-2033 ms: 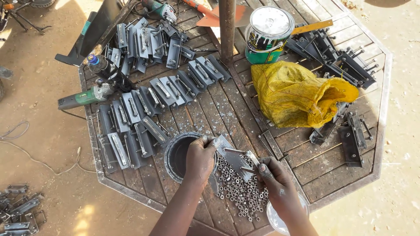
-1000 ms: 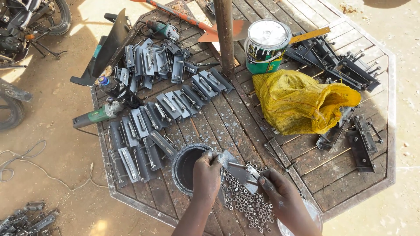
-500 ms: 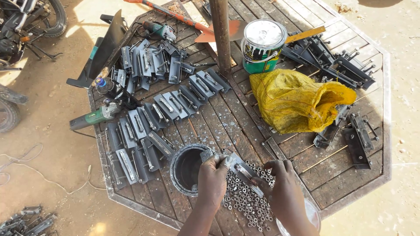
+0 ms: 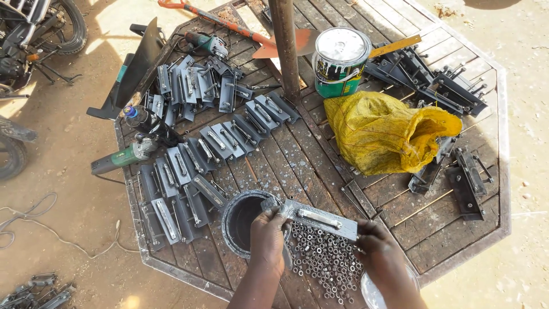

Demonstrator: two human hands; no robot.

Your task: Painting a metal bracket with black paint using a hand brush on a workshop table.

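Note:
Both my hands hold a grey metal latch plate (image 4: 318, 218) with a sliding bolt, level above the table. My left hand (image 4: 267, 234) grips its left end, and my right hand (image 4: 380, 253) grips its right end. Right under the plate lies a heap of several small steel nuts (image 4: 323, 264) on the slatted metal table (image 4: 297, 160). A round black-rimmed hole (image 4: 243, 222) in the table opens just left of my left hand.
Rows of several similar latch plates (image 4: 194, 166) cover the table's left half. Two angle grinders (image 4: 123, 157) lie near the left edge. A paint tin (image 4: 340, 54), a yellow sack (image 4: 386, 131), dark brackets (image 4: 452, 91), a central pole (image 4: 285, 46) and a shovel (image 4: 251, 37) stand farther back.
The view has shifted down and right. The latch plate has turned from tilted to level between my hands, and my right hand has moved out to its right end.

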